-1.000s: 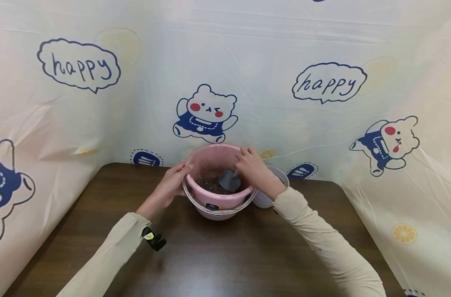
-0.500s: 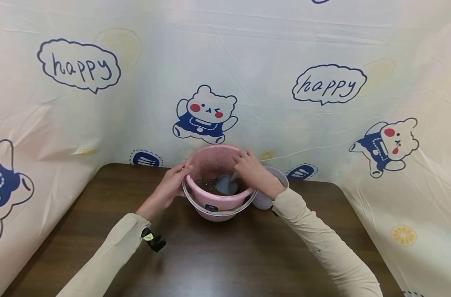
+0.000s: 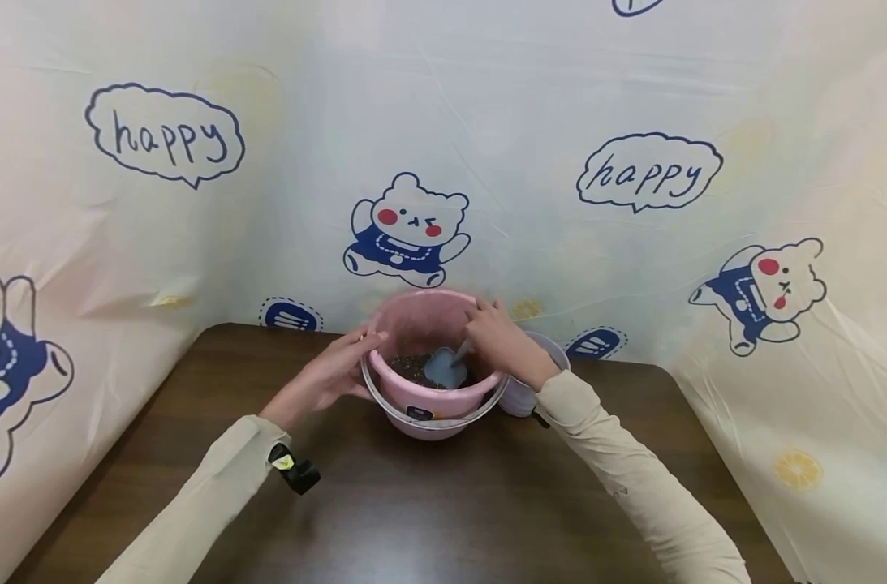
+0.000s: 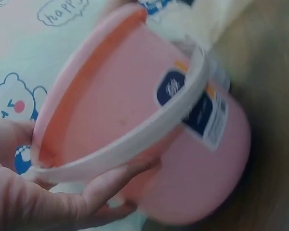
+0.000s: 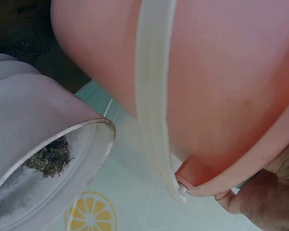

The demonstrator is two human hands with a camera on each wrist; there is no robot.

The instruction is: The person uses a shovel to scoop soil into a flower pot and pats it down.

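Observation:
A pink bucket (image 3: 454,404) stands on the table, its white handle (image 4: 135,137) lowered across the front. Dark soil (image 3: 408,369) covers the bottom. My left hand (image 3: 337,369) grips the rim on the left side; in the left wrist view the thumb lies at the rim and the fingers spread under the handle against the outer wall. Reaching over the right rim, my right hand (image 3: 505,341) holds a small blue-grey shovel (image 3: 445,369) by its handle, blade down at the soil. The right wrist view shows just part of that hand (image 5: 274,197) beyond the rim.
Close behind the bucket's right side stands a pale flowerpot (image 3: 519,397), partly covered by the right arm. Inside it the right wrist view shows a clump of dry brown matter (image 5: 50,159). Printed cloth (image 3: 516,122) hangs along the back and sides of the brown table (image 3: 428,503).
The shovel blade has shifted slightly left and toward me in the soil. Both hands keep their holds. The whole head view has shifted a little.

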